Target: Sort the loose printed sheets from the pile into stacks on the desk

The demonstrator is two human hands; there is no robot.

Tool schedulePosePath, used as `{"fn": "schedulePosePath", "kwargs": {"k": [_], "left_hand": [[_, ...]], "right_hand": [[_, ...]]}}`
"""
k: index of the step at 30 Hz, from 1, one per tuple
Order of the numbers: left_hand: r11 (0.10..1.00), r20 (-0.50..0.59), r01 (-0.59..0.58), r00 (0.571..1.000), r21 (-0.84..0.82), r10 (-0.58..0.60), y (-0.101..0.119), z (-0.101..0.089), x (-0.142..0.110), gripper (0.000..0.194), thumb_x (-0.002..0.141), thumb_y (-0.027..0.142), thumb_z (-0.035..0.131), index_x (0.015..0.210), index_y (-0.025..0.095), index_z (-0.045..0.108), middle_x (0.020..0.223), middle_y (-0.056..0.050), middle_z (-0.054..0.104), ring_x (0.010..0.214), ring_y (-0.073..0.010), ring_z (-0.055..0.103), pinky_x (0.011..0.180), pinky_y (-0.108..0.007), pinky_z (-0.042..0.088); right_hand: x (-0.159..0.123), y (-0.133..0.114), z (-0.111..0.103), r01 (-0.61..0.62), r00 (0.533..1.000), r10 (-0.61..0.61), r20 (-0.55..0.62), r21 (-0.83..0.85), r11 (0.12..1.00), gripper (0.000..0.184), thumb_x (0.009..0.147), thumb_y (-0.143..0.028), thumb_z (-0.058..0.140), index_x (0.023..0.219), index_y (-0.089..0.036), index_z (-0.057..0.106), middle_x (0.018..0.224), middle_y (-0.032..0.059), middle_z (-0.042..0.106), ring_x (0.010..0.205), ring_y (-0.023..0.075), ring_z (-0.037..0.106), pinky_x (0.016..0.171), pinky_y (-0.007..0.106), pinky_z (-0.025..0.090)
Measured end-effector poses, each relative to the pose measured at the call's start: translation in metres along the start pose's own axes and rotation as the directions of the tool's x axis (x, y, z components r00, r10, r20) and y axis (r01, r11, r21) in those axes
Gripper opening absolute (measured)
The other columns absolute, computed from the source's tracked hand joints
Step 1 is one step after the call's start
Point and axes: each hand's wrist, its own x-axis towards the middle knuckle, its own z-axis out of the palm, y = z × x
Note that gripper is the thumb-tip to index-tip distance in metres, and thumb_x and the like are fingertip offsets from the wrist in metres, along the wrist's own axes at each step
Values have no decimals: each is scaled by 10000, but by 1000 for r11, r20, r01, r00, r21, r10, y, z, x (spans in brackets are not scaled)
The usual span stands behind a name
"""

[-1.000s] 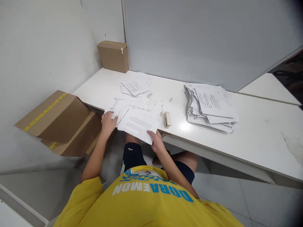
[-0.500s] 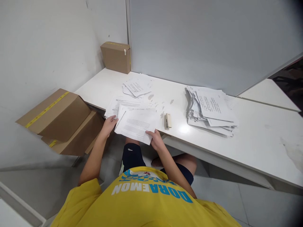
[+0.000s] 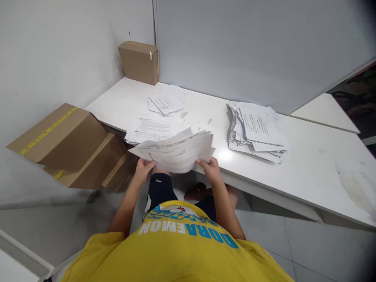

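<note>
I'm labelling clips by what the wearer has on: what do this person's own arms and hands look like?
Both the left hand and the right hand are bare, with no gloves. The forearms are uncovered, and no watch or bracelet shows at either wrist. Short, loose, plain yellow sleeves cover only the upper arms.

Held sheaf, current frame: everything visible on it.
The sheaf is several loose-edged white sheets, apparently paper, with printed lines too small to read and a short dark slanted mark near its left end. It bows, sagging mid-length, edges fanned at the right. The left hand and right hand grip opposite ends, over the front edge of the table.
</note>
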Motion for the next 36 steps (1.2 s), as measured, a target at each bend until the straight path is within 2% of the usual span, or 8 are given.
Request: {"fn": "schedulePosePath", "kwargs": {"k": [5,8,12,17,20,26,30,36], "left_hand": [[995,285,-88,956,39,73,32,62,13,561,670,595,761,1071,214,673,1064,-92,724,1077,-306,655,977,-467,533],[981,459,-181,879,71,129,41,126,9,467,729,583,735,1015,219,676,976,-78,722,956,-276,677,902,-443,562],[943,649,-331,714,-18,263,42,212,6,307,859,500,639,982,218,643,879,-67,684,844,-219,664,794,-361,561],[881,672,-468,631,-70,388,21,275,18,318,869,526,607,870,209,592,833,-62,628,818,-203,633,796,-346,530],[854,688,-517,596,-65,413,8,289,25,333,875,541,588,852,209,598,845,-72,627,822,-206,624,806,-350,524],[840,672,-543,632,27,387,4,293,45,443,790,599,660,982,199,658,977,-122,671,988,-268,653,926,-400,510],[812,735,-581,532,-43,420,-1,288,55,506,786,599,665,1049,168,646,1021,-134,680,1030,-286,651,940,-425,503],[829,698,-557,577,-44,425,-12,287,57,514,814,603,640,1071,159,605,1003,-115,667,904,-237,661,791,-351,541]], "right_hand": [[-9,-30,-53,147,922,-213,-324,-216,965,275,610,-397,785,720,-170,674,662,-3,660,644,163,580,612,298,483],[-10,-29,-95,257,777,-303,-552,-161,953,281,573,-359,785,744,-172,664,707,-8,657,683,156,587,677,315,515],[-7,-14,-155,373,606,-314,-731,-88,924,347,520,-329,774,811,-176,662,837,9,676,798,171,612,808,358,532],[-2,6,-219,264,633,-251,-733,-101,959,338,504,-346,758,768,-167,644,778,13,656,799,187,614,819,372,523],[6,12,-241,245,675,-214,-706,-59,968,330,508,-362,759,748,-166,644,744,9,663,768,180,606,797,363,514],[26,6,-257,337,795,-327,-511,-75,938,349,605,-363,755,880,-162,676,895,58,713,903,198,631,888,357,491],[30,4,-259,397,816,-392,-425,-81,914,386,655,-373,753,989,-196,676,964,62,714,963,224,636,915,376,492],[34,3,-259,426,825,-434,-363,-106,899,455,686,-426,750,1083,-225,655,1034,65,705,1008,260,636,941,415,488]]}}
